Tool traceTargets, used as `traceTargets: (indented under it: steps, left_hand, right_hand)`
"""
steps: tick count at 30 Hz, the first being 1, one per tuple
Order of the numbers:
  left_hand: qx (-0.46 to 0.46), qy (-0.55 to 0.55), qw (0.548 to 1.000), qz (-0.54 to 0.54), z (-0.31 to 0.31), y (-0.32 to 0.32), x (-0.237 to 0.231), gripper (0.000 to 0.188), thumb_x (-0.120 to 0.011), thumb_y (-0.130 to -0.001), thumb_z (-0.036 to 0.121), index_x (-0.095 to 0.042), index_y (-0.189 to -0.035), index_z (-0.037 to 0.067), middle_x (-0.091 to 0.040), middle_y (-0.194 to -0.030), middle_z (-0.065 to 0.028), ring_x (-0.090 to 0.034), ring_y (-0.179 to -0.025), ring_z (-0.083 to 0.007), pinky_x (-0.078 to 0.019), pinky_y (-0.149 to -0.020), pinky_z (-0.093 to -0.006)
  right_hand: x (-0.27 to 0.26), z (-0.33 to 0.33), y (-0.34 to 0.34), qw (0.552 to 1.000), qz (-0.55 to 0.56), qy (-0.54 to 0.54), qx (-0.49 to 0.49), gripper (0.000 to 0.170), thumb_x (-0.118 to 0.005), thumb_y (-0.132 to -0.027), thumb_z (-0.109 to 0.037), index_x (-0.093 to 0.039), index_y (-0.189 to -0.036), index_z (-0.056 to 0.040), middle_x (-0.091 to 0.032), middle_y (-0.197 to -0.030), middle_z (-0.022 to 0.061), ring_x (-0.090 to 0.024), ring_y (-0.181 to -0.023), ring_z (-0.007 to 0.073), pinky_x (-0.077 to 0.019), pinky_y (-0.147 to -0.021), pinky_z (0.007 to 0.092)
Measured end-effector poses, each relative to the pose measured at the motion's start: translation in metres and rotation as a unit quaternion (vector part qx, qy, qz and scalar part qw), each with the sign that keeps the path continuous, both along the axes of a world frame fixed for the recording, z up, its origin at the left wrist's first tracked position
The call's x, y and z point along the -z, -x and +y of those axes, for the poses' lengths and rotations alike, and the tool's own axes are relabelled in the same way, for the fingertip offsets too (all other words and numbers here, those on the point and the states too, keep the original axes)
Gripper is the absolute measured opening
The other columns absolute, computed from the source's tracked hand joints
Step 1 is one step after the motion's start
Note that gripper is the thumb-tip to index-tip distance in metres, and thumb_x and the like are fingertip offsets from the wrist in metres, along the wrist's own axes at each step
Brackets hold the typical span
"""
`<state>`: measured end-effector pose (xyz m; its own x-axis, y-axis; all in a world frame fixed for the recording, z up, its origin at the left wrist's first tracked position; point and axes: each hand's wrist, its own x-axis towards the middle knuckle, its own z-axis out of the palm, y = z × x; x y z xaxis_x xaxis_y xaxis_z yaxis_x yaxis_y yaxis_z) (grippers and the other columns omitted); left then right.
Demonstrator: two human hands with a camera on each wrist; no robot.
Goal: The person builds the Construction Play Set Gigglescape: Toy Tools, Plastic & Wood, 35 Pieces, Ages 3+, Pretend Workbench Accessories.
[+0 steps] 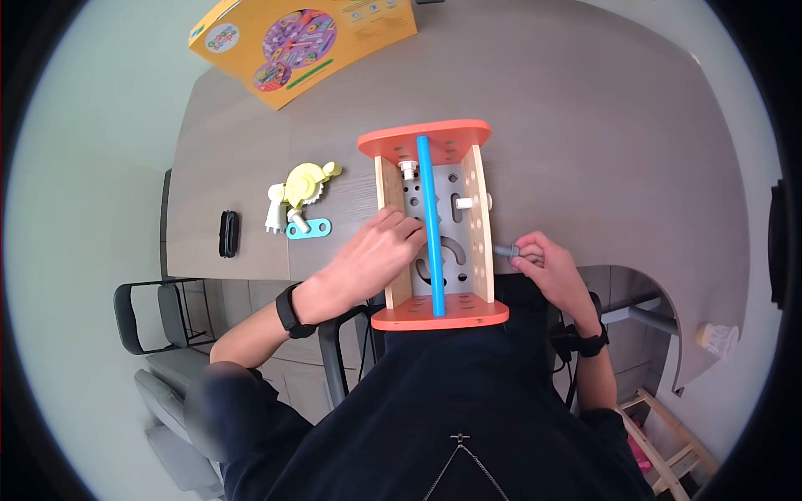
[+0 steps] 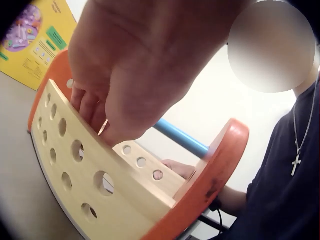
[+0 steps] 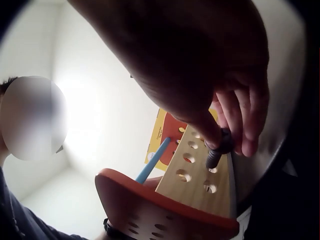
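A gray bolt point(image 1: 504, 250) is pinched between the thumb and fingers of the right hand point(image 1: 543, 265), its shaft aimed at the outer face of the perforated right side panel point(image 1: 479, 225) of a wooden toy toolbox point(image 1: 489, 311); whether the tip has entered a hole cannot be told. The left hand point(image 1: 372, 257) is laid over the opposite side panel point(image 1: 389, 188), its fingers reaching down inside; the fingertips are hidden, so whether anything is gripped there cannot be told. The toolbox is set at the front edge of a gray-brown table point(image 1: 585, 100), close to a person's dark shirt point(image 1: 451, 401), and its orange end panels are joined by a blue rod point(image 1: 432, 217). A cream bolt point(image 1: 464, 203) is lodged through the right panel, and a white fastener point(image 1: 408, 169) is seen inside by the far left corner. To the left, a lime-green toothed piece point(image 1: 304, 184), a white claw-ended piece point(image 1: 275, 209) and a teal two-holed strip point(image 1: 316, 228) are grouped together, with a black case point(image 1: 229, 234) lying beyond them. A yellow printed box point(image 1: 359, 42) is placed at the back.
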<state>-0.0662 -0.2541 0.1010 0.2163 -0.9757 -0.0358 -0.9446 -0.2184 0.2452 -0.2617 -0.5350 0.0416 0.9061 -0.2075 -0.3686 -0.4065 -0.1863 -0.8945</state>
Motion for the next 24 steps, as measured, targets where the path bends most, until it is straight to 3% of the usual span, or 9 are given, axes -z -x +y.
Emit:
traceTargets:
  steps: [5, 9, 14, 17, 24]
  left_hand:
    - [0.01, 0.0, 1.0, -0.005, -0.009, -0.003, 0.018, 0.039, -0.069, -0.083, -0.007, -0.066, -0.122, -0.003, -0.067, -0.11, -0.0206, -0.068, -0.113, -0.0419, -0.0587, -0.089, -0.0543]
    - [-0.017, -0.057, 0.989, 0.135, -0.017, -0.007, 0.016, 0.04, -0.07, -0.086, -0.002, -0.062, -0.125, -0.002, -0.064, -0.112, -0.0226, -0.068, -0.101, -0.0459, -0.0591, -0.078, -0.0533]
    - [-0.045, -0.08, 0.987, 0.129, -0.027, -0.004, 0.018, 0.03, -0.067, -0.097, 0.005, -0.059, -0.125, -0.003, -0.062, -0.108, -0.023, -0.068, -0.089, -0.0456, -0.057, -0.072, -0.0539]
    - [-0.029, -0.064, 0.992, 0.103, -0.03, 0.002, 0.019, 0.024, -0.063, -0.102, 0.008, -0.059, -0.124, -0.002, -0.062, -0.106, -0.023, -0.068, -0.087, -0.0446, -0.0561, -0.069, -0.0542]
    - [-0.048, -0.04, 0.983, 0.17, -0.049, 0.011, 0.022, 0.025, -0.067, -0.103, 0.012, -0.059, -0.124, -0.001, -0.066, -0.098, -0.0222, -0.069, -0.087, -0.0422, -0.0556, -0.073, -0.0521]
  right_hand:
    - [0.015, 0.0, -0.003, 0.999, -0.004, -0.054, 0.008, 0.026, -0.07, -0.104, -0.009, -0.059, -0.125, 0.0036, -0.075, -0.1, 0.0109, -0.072, -0.092, 0.016, -0.0569, -0.082, 0.0324]
    - [0.014, 0.0, -0.005, 0.999, -0.019, -0.045, 0.002, 0.026, -0.069, -0.105, -0.008, -0.058, -0.125, 0.0031, -0.075, -0.104, 0.0134, -0.073, -0.093, 0.0186, -0.0579, -0.084, 0.0335]
    - [0.016, 0.002, -0.007, 0.999, -0.039, -0.035, -0.013, 0.026, -0.069, -0.105, -0.007, -0.058, -0.125, 0.0025, -0.075, -0.106, 0.0162, -0.075, -0.096, 0.0227, -0.0594, -0.088, 0.0357]
    - [0.013, 0.003, -0.008, 0.999, -0.04, -0.026, -0.024, 0.026, -0.07, -0.104, -0.007, -0.058, -0.125, 0.0018, -0.075, -0.106, 0.0174, -0.076, -0.096, 0.0246, -0.0601, -0.087, 0.0369]
    - [0.017, 0.007, -0.007, 0.997, -0.072, 0.014, -0.03, 0.028, -0.071, -0.103, -0.008, -0.059, -0.127, -0.0008, -0.077, -0.108, 0.0204, -0.077, -0.092, 0.0293, -0.0603, -0.083, 0.0388]
